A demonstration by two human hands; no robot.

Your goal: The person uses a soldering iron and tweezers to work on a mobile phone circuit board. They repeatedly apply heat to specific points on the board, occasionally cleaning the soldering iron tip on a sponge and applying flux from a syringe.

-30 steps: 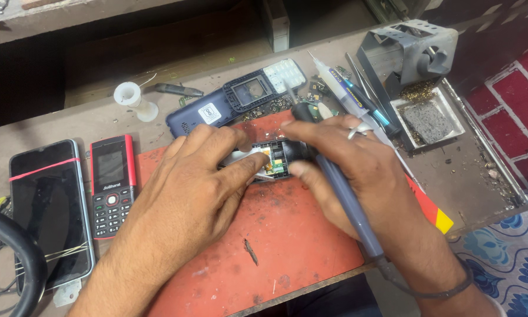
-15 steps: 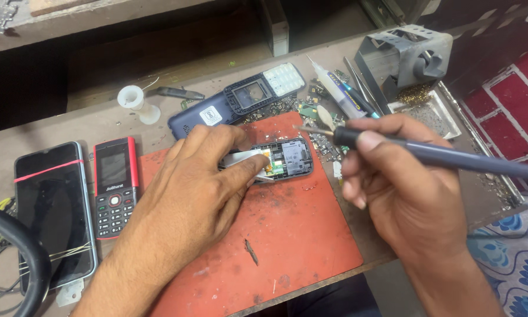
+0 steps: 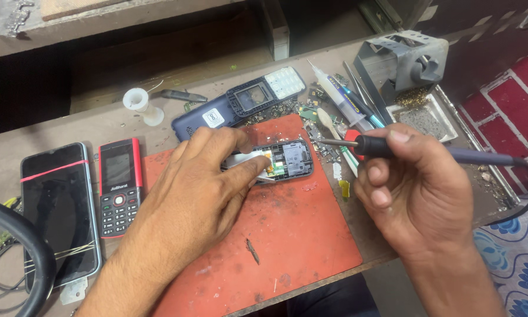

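The left hand (image 3: 199, 188) pins the opened phone (image 3: 281, 161) flat on the red mat (image 3: 287, 235). The right hand (image 3: 416, 188) is clamped on the soldering iron (image 3: 387, 147), tip just beside the board. Best to brace the wrist on the worktop (image 3: 158, 126) and touch one pad only.

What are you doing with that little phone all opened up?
A person sits at a workbench with an opened phone lying on a red mat. The left hand presses down on the phone to keep it steady. The right hand grips a soldering iron, its tip lifted just to the right of the phone, not touching it. A red keypad phone and a black smartphone lie to the left.
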